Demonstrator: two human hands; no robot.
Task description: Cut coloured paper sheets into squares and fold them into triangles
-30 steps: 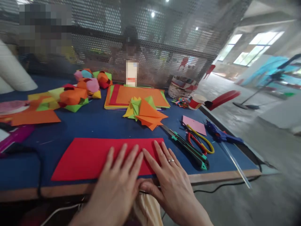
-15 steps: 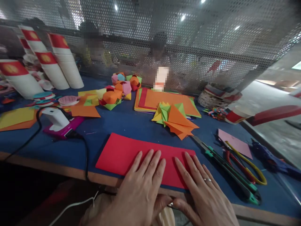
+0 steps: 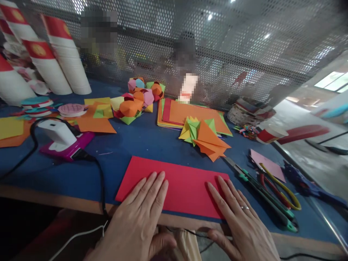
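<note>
A red sheet of paper, long and narrow, lies flat at the front edge of the blue table. My left hand rests palm down on its left part, fingers stretched out and the thumb hanging over the table edge. On the right end of the paper lies my right hand, also flat, with a ring on one finger. Neither hand grips anything. Just right of my right hand are a green utility knife, its blade out, and scissors with red and yellow handles.
Behind the red paper are folded orange and green paper pieces and a stack of coloured paper. Paper balls sit farther left. A purple power strip, its black cord and stacked paper cups occupy the left. A glue gun lies right.
My left hand has slid left along the red paper, widening the gap between my hands. My right hand stays on the right end. The camera view has shifted slightly.
</note>
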